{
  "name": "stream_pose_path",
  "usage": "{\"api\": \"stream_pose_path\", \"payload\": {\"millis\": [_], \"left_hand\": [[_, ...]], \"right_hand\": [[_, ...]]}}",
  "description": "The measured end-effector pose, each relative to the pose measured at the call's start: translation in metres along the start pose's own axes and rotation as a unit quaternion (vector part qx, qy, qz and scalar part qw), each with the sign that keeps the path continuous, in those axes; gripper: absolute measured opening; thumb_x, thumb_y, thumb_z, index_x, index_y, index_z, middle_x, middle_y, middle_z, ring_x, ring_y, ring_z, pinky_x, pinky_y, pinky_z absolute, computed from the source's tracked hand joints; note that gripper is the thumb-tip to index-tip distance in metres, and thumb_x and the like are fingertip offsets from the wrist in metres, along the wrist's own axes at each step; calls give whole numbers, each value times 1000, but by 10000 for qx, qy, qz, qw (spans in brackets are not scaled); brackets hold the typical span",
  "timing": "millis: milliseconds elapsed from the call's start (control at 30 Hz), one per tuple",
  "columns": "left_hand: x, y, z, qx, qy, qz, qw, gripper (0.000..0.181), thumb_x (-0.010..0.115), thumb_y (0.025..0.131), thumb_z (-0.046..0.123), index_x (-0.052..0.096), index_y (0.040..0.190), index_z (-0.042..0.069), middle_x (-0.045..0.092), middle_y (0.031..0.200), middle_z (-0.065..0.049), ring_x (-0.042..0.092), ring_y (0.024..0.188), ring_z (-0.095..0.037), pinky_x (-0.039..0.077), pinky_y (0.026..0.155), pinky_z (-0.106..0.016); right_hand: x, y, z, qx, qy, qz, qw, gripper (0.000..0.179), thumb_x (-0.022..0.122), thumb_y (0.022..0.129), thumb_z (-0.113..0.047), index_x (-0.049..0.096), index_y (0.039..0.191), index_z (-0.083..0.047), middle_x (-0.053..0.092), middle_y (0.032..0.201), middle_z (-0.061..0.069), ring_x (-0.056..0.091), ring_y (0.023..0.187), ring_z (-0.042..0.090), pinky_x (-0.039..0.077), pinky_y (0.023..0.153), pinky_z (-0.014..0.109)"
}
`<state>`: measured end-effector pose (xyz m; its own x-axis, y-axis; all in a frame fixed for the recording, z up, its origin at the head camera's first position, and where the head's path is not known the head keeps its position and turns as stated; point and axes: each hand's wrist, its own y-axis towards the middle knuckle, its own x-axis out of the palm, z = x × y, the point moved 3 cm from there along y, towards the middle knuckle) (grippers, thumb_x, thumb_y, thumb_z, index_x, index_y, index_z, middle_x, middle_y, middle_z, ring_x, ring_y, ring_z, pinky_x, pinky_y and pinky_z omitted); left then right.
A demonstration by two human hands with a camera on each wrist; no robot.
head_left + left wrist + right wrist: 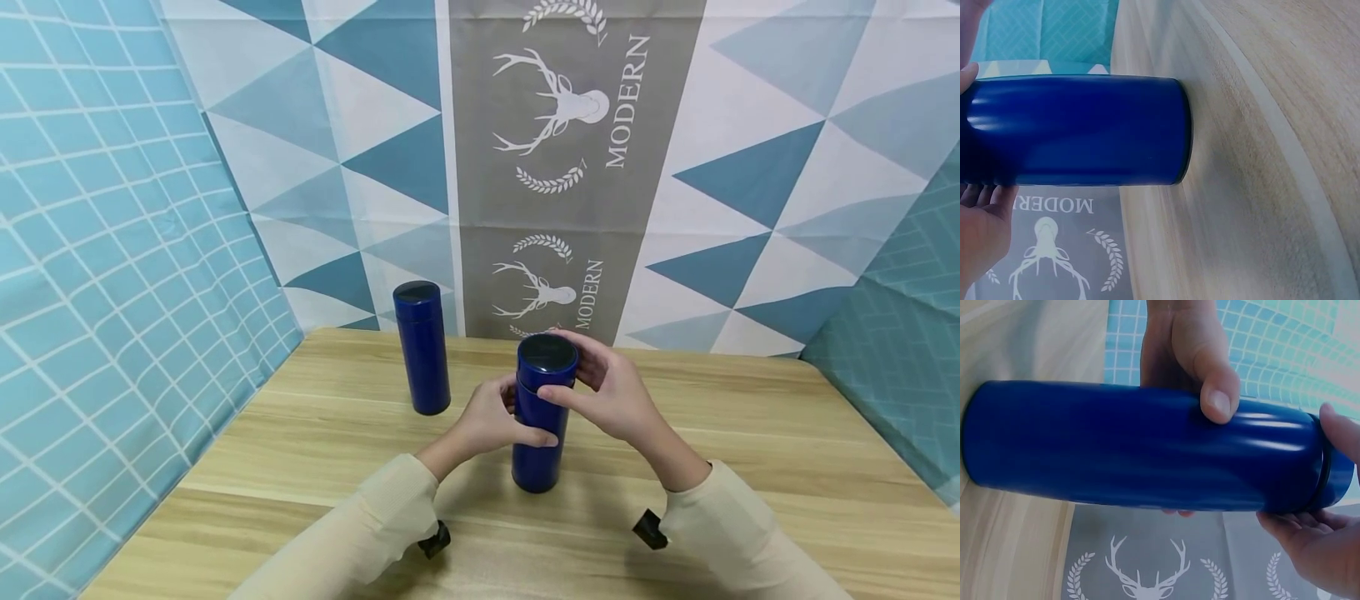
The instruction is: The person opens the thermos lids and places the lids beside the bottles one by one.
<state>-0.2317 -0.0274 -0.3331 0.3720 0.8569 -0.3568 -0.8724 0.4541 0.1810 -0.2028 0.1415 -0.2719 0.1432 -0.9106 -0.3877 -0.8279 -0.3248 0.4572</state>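
Note:
A dark blue thermos bottle (536, 454) with a black-topped lid (548, 353) stands upright on the wooden table. My left hand (491, 421) grips its body, thumb across the front and fingers behind. Higher up, my right hand (611, 392) holds the lid, its thumb on the near side near the seam and its fingers round the far side. In the right wrist view a dark gap shows between the lid and the body (1147, 447). The left wrist view shows the bottle's lower part (1085, 128) and its base on the table.
A second blue bottle (426, 358), its lid on, stands upright behind and to the left. The wooden table (315, 442) meets a patterned cloth backdrop (390, 125) at its far edge. Blue grid cloth (97, 275) hangs along the left side.

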Motion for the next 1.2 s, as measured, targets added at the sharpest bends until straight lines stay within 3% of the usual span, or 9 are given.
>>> {"api": "stream_pose_path", "payload": {"millis": [333,733,867,1100,1200], "left_hand": [[-1,-1,-2,3,33,-2,10000,62,87,66,19,61,122,13,71,113,-6,69,97,-15,56,89,-30],[-1,0,-3,-56,43,-14,10000,62,86,66,20,61,122,13,71,114,-7,69,98,-15,56,90,-32],[-1,0,-3,-64,-1,-43,10000,62,86,67,19,60,123,12,70,115,-7,68,100,-16,56,91,-32],[0,0,-2,-44,12,-84,10000,63,85,68,19,59,124,12,70,117,-8,68,101,-16,56,92,-33],[0,0,-2,-25,30,-84,10000,63,85,68,19,59,125,12,69,117,-8,68,102,-17,56,93,-33]], "right_hand": [[-4,4,6,13,13,-377,9993,66,75,82,-7,44,140,-2,54,139,19,59,122,34,51,100,28],[-9,11,9,-242,371,-912,9948,64,74,82,-7,45,139,0,53,136,26,57,119,42,50,96,16],[-12,13,12,-368,433,-1115,9921,64,73,83,-7,43,139,2,53,135,29,60,118,36,51,95,17],[-15,17,18,-631,694,-1436,9852,62,69,86,-4,40,139,7,50,134,34,63,114,6,53,94,20],[-15,18,20,-689,732,-1476,9839,62,69,86,-4,40,140,7,50,132,37,63,112,4,54,93,21]]}}
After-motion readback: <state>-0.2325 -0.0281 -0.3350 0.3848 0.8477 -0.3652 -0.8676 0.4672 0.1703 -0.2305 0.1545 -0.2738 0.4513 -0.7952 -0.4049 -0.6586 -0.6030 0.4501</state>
